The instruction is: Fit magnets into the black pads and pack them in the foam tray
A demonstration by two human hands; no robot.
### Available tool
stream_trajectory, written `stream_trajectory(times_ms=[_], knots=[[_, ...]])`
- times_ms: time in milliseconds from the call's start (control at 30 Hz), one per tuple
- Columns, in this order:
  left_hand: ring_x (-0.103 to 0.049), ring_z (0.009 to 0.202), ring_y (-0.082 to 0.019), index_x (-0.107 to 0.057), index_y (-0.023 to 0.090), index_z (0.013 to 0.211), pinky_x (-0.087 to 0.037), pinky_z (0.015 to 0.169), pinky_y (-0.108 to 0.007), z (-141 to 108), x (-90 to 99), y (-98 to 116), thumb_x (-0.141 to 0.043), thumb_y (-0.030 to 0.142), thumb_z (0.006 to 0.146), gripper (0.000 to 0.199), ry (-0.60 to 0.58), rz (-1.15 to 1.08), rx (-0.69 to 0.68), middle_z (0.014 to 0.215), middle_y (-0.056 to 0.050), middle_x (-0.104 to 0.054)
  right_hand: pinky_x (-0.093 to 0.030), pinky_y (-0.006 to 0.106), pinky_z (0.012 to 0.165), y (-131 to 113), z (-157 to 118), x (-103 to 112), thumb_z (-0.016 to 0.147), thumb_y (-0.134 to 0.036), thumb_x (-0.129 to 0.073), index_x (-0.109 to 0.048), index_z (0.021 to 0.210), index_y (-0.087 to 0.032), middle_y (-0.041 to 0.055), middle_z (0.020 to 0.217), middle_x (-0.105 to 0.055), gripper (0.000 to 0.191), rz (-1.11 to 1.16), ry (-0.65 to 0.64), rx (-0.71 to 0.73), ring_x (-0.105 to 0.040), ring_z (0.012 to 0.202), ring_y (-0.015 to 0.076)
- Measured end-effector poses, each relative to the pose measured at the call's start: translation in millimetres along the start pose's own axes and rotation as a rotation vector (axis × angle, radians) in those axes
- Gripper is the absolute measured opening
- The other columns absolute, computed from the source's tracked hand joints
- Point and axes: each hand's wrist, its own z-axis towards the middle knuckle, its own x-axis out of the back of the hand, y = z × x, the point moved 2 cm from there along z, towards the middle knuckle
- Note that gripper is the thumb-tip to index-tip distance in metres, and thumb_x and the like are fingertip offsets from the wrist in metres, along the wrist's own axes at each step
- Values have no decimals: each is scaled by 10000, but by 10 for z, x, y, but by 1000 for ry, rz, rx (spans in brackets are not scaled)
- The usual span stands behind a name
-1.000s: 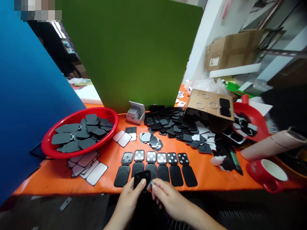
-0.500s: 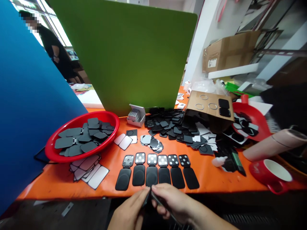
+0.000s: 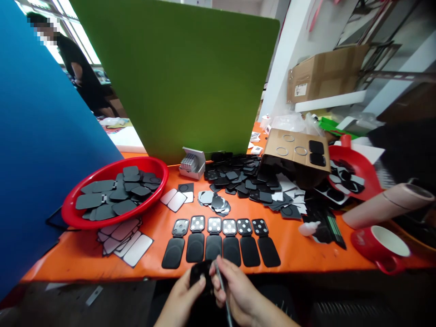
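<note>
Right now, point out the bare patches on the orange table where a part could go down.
Bare table lies between the row of six black pads and the red mug, and along the front edge left of that row, below the white-faced sheets. It is crowded behind: the red bowl, the black parts heap and the cardboard box.
</note>
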Motion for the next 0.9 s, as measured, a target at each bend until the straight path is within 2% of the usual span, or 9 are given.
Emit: stream_trajectory(times_ms=[100,200,300,400,567,633,767,833,900], knots=[[-617,708,-190,-549,157,1093,-478,667,-296,96,29,-10,-522,340,765,377,-3,-330,219,834,-68,-670,-213,158,360,-108,13,9,808,-564,-386,-520,835,-163,-67,471,-394,424,-65,-52,17,-263,335,29],[-588,610,-151,-561,143,1044,-450,602,-247,152,95,-18,-580,324,724,368,14,-344,263,674,-19,-645,-177,158,356,-185,2,16,816,-528,-405,-536,858,-143,-57,499,-417,408,-244,-64,24,-265,346,24],[-583,606,-151,-583,126,958,-446,600,-240,171,114,-10,-584,312,716,305,62,-245,213,634,-8,-633,-212,161,377,-231,-17,-6,823,-482,-422,-530,881,-149,-42,568,-457,355,-436,-26,73,-337,394,35],[-603,681,-177,-582,133,991,-471,638,-263,140,54,68,-524,330,757,312,67,-109,145,747,-39,-664,-238,173,403,-258,-28,-13,839,-467,-394,-531,850,-151,-37,576,-458,344,-646,23,88,-356,419,47],[-564,995,-196,-524,256,1153,-430,869,-298,-48,-61,267,-419,272,815,354,77,441,-113,1097,-39,-616,-288,194,486,-283,-105,10,850,-448,-371,-481,662,-151,-17,595,-453,368,-863,44,132,-387,518,72],[-541,1045,-172,-478,292,1196,-408,911,-291,-136,-87,291,-398,199,808,407,39,613,-203,1163,-12,-579,-284,194,479,-266,-170,-1,844,-444,-379,-448,639,-158,-23,587,-430,359,-839,23,71,-374,513,71],[-523,1072,-134,-453,293,1213,-399,927,-255,-235,-82,222,-385,77,751,515,10,735,-280,1195,13,-556,-232,173,389,-158,-281,-36,830,-450,-381,-434,693,-173,-53,547,-369,314,-615,-19,-229,-310,412,46],[-520,1076,-130,-458,281,1207,-398,926,-245,-251,-72,167,-381,69,753,507,18,741,-301,1193,5,-557,-220,157,368,-111,-296,-45,808,-445,-422,-443,721,-169,-46,596,-402,290,-500,-27,-264,-320,406,33],[-517,1080,-131,-455,273,1208,-396,927,-242,-260,-74,127,-374,84,774,481,11,733,-316,1197,-5,-554,-212,148,357,-86,-292,-35,790,-433,-454,-453,735,-160,-36,638,-428,278,-409,-8,-240,-333,407,24]])
